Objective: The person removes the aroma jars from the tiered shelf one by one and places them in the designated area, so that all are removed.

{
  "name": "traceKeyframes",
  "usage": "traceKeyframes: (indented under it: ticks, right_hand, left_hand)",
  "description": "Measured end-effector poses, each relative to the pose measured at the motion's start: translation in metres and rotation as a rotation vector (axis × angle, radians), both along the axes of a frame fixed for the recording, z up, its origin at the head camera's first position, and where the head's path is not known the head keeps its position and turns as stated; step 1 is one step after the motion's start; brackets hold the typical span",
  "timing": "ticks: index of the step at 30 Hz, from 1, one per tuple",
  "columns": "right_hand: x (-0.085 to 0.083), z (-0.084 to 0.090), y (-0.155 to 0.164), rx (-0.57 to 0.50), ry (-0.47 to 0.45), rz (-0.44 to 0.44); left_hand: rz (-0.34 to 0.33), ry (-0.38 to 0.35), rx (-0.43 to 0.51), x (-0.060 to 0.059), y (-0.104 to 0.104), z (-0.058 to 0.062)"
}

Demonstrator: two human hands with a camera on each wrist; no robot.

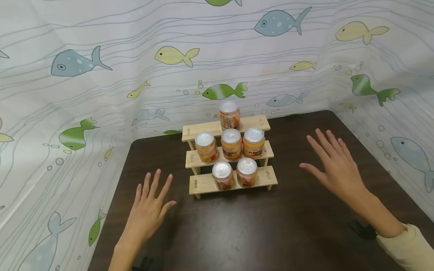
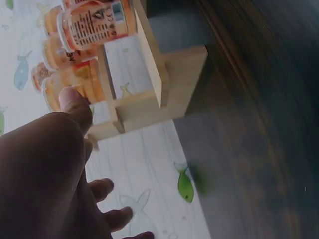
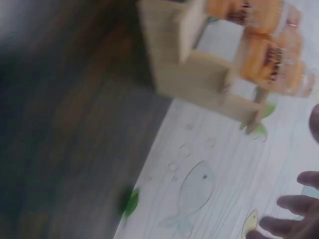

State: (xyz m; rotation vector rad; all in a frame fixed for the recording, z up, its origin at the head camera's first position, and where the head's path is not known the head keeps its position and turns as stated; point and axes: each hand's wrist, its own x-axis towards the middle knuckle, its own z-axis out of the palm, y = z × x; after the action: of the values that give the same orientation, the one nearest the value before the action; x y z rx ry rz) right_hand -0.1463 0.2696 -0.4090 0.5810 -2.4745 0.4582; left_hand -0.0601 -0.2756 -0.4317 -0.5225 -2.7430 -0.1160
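Observation:
A three-step wooden rack (image 1: 202, 185) stands on the dark table, bearing several small orange cans with silvery lids. One can (image 1: 229, 117) is on the top step; on the middle step are a left can (image 1: 207, 148), a centre can (image 1: 232, 146) and a right can (image 1: 254, 145). Two more, a left can (image 1: 223, 178) and a right can (image 1: 246, 174), share the bottom step. My left hand (image 1: 146, 210), fingers spread, is left of the rack and holds nothing. To the rack's right my right hand (image 1: 335, 165) is likewise spread, with nothing in it.
The dark brown table (image 1: 237, 229) has rounded far corners. Behind it and along both sides hangs a white curtain (image 1: 217, 22) printed with fish and wavy lines. A light sleeve (image 1: 407, 244) covers my right forearm.

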Motion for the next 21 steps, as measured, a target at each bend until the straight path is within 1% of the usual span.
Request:
traceKeyframes:
  ticks: [3, 5, 7, 8, 11, 13, 17, 21]
  right_hand:
    - [-0.013, 0.015, -0.013, -0.182, -0.164, 0.062]
    - [-0.022, 0.029, -0.024, -0.296, -0.267, 0.106]
    - [-0.03, 0.043, -0.037, -0.371, -0.348, 0.146]
    - [-0.034, 0.05, -0.044, -0.4, -0.384, 0.165]
    - [-0.049, 0.068, -0.062, -0.442, -0.482, 0.227]
    - [-0.061, 0.075, -0.073, -0.464, -0.557, 0.259]
    - [-0.088, 0.082, -0.095, -0.536, -0.682, 0.322]
    - [-0.113, 0.08, -0.114, -0.604, -0.765, 0.374]
  left_hand:
    - [0.052, -0.187, 0.046, -0.002, 0.011, 0.001]
    - [0.074, -0.273, 0.08, -0.006, 0.019, 0.0]
    - [0.079, -0.315, 0.107, -0.012, 0.027, -0.003]
    - [0.08, -0.33, 0.122, -0.015, 0.031, -0.005]
    - [0.073, -0.342, 0.152, -0.024, 0.041, -0.009]
    - [0.07, -0.348, 0.162, -0.029, 0.046, -0.012]
    - [0.064, -0.366, 0.181, -0.037, 0.054, -0.021]
    - [0.065, -0.395, 0.201, -0.04, 0.061, -0.031]
